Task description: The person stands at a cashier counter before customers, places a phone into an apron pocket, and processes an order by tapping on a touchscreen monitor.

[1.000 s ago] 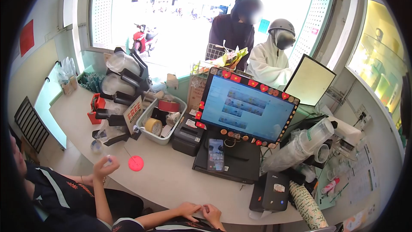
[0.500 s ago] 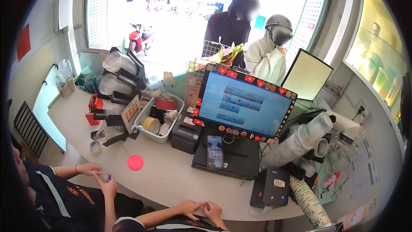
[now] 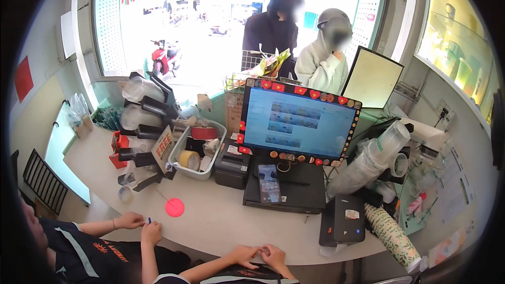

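My left hand (image 3: 245, 256) rests at the counter's front edge, its fingers curled and meeting those of my right hand (image 3: 273, 256). Whether anything small lies between the fingers is hidden. Beyond them stand a monitor (image 3: 300, 121) with flag and heart stickers along its frame and a phone (image 3: 269, 184) lying on a black box (image 3: 300, 194). A black card terminal or printer (image 3: 342, 221) is to the right of my hands. At the left sits a co-worker (image 3: 79, 252) in a dark shirt, one hand holding a small blue item (image 3: 150, 220).
The pale counter (image 3: 221, 226) bears a pink disc (image 3: 174, 207), a tray of tape rolls (image 3: 181, 171), a black printer (image 3: 231, 165), lids in holders, stacked clear cups (image 3: 368, 163) and patterned cups (image 3: 392, 236). Two helmeted people (image 3: 271, 37) stand outside the window.
The view has shifted a little. The co-worker's hands have come down and forward to the counter edge. The person in the pale hoodie outside has raised a hand towards the face. My hands remain together.
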Tool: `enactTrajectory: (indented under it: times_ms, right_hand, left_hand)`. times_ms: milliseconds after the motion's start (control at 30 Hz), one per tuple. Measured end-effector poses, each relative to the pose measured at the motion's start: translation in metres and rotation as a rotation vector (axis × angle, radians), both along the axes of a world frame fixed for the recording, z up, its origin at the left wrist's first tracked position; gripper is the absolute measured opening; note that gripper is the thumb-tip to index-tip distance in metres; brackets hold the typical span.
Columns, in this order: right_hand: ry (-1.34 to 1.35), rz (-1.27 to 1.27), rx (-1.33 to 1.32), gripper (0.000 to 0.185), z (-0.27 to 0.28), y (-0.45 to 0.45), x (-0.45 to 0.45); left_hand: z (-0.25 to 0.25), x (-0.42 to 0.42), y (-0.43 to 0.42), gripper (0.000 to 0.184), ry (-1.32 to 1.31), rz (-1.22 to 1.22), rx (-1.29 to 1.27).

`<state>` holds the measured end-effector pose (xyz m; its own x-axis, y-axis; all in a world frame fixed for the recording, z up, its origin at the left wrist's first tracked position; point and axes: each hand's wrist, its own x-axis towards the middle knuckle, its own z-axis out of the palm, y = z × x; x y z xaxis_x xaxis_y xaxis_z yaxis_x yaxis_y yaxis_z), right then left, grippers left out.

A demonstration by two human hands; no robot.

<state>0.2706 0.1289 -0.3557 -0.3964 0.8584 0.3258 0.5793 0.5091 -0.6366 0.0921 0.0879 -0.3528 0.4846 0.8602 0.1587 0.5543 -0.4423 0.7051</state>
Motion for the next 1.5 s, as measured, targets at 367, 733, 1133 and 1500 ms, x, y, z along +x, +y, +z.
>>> enactTrajectory:
  times_ms: [367,733,1133,1500]
  right_hand:
    - [-0.079,-0.016,-0.107,0.014,-0.011,0.003,0.001]
    - [-0.096,-0.003,-0.107,0.014,-0.014,0.005,0.005]
    - [-0.092,0.035,-0.125,0.019,-0.013,0.002,0.007]
    - [-0.085,0.028,-0.107,0.022,-0.016,-0.004,0.012]
  left_hand:
    - [-0.008,0.008,-0.003,0.043,-0.009,0.208,-0.056]
    - [-0.022,0.014,-0.002,0.034,-0.029,0.270,-0.005]
    - [-0.020,0.012,-0.005,0.027,-0.011,0.283,0.105]
    - [-0.037,0.014,0.000,0.015,-0.054,0.242,0.141]
